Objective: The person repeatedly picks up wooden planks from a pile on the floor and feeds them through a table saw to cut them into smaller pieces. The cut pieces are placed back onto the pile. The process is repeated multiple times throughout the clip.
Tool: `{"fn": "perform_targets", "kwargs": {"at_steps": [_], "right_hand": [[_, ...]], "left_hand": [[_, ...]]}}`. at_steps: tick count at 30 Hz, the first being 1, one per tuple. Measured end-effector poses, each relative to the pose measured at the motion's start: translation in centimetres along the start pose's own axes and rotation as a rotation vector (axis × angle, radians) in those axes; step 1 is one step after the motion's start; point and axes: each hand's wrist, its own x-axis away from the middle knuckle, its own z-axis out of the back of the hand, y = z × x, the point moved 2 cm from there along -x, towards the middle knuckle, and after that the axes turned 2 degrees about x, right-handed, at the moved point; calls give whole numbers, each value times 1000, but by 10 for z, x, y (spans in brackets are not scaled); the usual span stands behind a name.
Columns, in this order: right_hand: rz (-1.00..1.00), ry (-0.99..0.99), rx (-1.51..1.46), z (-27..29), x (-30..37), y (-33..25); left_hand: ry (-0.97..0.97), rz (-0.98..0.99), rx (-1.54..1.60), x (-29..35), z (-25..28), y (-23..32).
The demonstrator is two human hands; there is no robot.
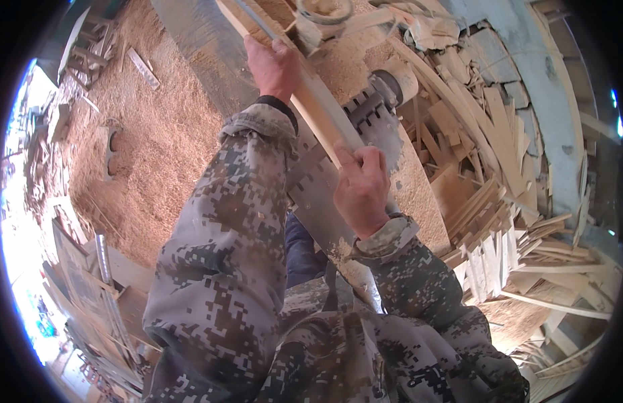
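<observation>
While the left hand point(274, 67) is gripping the top-centre wooden strip point(315, 123), the right hand point(362, 191) is too. Even pressure is likely helping.

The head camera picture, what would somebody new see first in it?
Probably the long pale piece of wood slanting across the upper middle, with the left hand farther along it and the right hand at its near end. Next, the big spread of sawdust on the left and the jumbled wood scraps on the right.
</observation>
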Motion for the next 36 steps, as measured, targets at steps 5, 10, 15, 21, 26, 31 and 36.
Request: {"fn": "perform_targets", "kwargs": {"at_steps": [5,10,15,21,26,31,36], "right_hand": [[35,-16,15,-16,-28,-7],[19,-39,2,-32,-54,-13],[26,-2,14,-46,-80,-20],[13,-30,22,-63,-109,-28],[41,-52,21,-65,-117,-32],[36,-87,30,-46,-95,-29],[38,-61,12,-11,-36,-14]], "left_hand": [[10,-19,-2,-36,-2,-6],[-2,-11,52,-69,-3,-14],[3,8,68,-100,-4,-18],[87,-63,-39,-137,-4,-21],[-4,41,89,-145,-3,-20],[10,1,116,-115,-3,-15],[13,29,83,-38,-9,-10]]}}
